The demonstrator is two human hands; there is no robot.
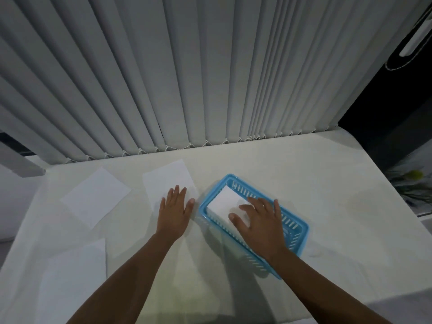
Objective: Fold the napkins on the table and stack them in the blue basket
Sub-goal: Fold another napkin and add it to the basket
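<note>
A blue slotted basket [295,232] lies at an angle right of the table's middle. A folded white napkin [223,201] rests inside its far end. My right hand [260,223] is in the basket, fingers spread and pressing flat on that napkin. My left hand [175,208] lies open, palm down, on the near corner of an unfolded white napkin [167,181] just left of the basket. Another flat napkin [95,197] lies further left. A third napkin [74,272] sits near the front left edge.
The table [327,183] is covered with a white cloth. Grey vertical blinds [187,78] hang right behind its far edge. A dark gap and a floral-patterned object [411,185] are past the right edge.
</note>
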